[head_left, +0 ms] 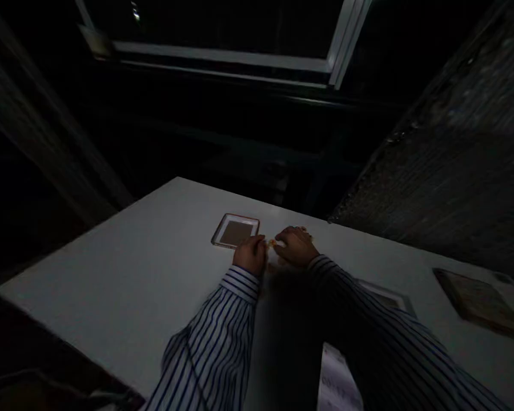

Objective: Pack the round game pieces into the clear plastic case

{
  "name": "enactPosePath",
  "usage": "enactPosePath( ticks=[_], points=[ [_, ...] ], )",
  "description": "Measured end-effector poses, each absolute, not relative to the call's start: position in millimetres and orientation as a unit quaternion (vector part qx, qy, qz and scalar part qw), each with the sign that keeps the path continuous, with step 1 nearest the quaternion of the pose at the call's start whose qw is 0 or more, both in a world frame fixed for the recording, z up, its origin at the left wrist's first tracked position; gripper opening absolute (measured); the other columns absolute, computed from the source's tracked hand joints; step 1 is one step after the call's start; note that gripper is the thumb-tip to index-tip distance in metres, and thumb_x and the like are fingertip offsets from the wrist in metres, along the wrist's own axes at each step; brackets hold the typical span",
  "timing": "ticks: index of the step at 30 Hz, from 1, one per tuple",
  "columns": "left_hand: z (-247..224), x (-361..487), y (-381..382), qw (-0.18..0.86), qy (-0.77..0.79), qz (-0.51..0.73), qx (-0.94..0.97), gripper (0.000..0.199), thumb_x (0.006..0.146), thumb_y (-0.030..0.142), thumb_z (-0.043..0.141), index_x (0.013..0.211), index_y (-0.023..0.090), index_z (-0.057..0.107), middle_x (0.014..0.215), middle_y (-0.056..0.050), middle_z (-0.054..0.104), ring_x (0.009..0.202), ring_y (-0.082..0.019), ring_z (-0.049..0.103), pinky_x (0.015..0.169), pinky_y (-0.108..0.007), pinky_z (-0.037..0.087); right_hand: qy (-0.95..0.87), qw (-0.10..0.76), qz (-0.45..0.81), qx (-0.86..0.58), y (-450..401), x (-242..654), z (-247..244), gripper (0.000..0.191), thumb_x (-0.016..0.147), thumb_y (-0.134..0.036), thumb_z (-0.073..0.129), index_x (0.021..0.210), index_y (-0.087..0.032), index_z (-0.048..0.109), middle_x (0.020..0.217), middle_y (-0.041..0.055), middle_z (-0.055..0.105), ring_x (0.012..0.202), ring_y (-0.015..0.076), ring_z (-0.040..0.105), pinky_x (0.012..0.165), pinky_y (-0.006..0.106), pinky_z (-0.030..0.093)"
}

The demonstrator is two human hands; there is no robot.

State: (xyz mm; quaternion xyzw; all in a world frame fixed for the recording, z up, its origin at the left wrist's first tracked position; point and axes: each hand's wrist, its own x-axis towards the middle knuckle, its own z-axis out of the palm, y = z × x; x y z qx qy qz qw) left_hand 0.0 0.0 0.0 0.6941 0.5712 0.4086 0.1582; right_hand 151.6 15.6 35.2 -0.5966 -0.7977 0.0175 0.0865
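A small orange piece [272, 242] sat between a worker's two hands, just above a white table [128, 262], near its far edge. The right hand [297, 246] appeared to pinch it between thumb and forefinger; the left hand [250, 255] was curled close beside it, though whether its fingers also gripped the piece could not be told in the gloom. The step in hand looked to be close fingertip work on the piece, and the next move seemed to call for a light, steady pinch with both hands near together. The piece was too small and blurred to show which way it pointed, or where its long axis ran. More orange bits [307, 233] lay just past the right knuckles. A frame with a brown centre [236, 232] lay beyond the left hand; a pale frame [388, 297] lay partly hidden behind the striped right sleeve [368, 319], and a dark-rimmed tray [482, 298] farther right. A rough wall [449, 165] rose behind.
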Motion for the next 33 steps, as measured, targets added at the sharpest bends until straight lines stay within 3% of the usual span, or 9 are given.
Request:
enactPosePath(
  ticks=[5,13,21,28,33],
  points=[
    [3.4,1.6,-1.2,0.154,0.571,0.41,0.694,0.025,0.078,0.019,0.045,0.096,0.015,0.062,0.095,-0.006,0.066,0.09,-0.017,0.059,0.084,-0.03,0.046,-0.841,0.053,0.025,-0.538,2.4,167.8,39.9,0.031,0.072,-0.037,0.053,0.098,-0.022,0.061,0.103,0.0062,0.055,0.098,0.0226,0.042,0.082,0.035,0.026],
    [4.3,2.0,-2.8,0.151,0.568,0.404,0.701,0.024,0.078,0.02,0.045,0.093,0.016,0.063,0.094,-0.007,0.066,0.089,-0.018,0.059,0.083,-0.031,0.046,-0.872,-0.011,0.015,-0.488,-7.3,170.4,45.2,0.03,0.073,-0.037,0.052,0.099,-0.026,0.062,0.104,0.0076,0.052,0.1,0.0243,0.039,0.079,0.038,0.026],
    [3.1,2.2,-2.5,0.143,0.547,0.402,0.72,0.024,0.078,0.019,0.045,0.093,0.015,0.063,0.094,-0.007,0.066,0.09,-0.018,0.059,0.084,-0.031,0.045,-0.876,0.0,0.011,-0.482,-6.3,171.3,41.3,0.027,0.071,-0.035,0.054,0.095,-0.025,0.063,0.104,0.0077,0.052,0.099,0.0243,0.041,0.079,0.041,0.026],
    [1.3,4.7,-3.2,0.154,0.524,0.415,0.727,0.023,0.077,0.016,0.046,0.092,0.016,0.062,0.093,-0.007,0.065,0.09,-0.017,0.059,0.083,-0.031,0.046,-0.86,0.102,0.082,-0.494,-5.0,174.8,45.3,0.027,0.072,-0.035,0.054,0.091,-0.02,0.065,0.096,0.0073,0.06,0.093,0.0223,0.049,0.079,0.037,0.033],
    [0.1,7.5,-4.4,0.174,0.488,0.424,0.743,0.022,0.072,0.015,0.052,0.093,0.017,0.061,0.094,-0.006,0.065,0.089,-0.016,0.059,0.083,-0.032,0.047,-0.759,0.208,0.297,-0.54,-3.1,179.8,43.2,0.032,0.072,-0.033,0.053,0.093,-0.012,0.064,0.077,0.0057,0.065,0.072,0.0163,0.058,0.066,0.028,0.043]
  ],
)
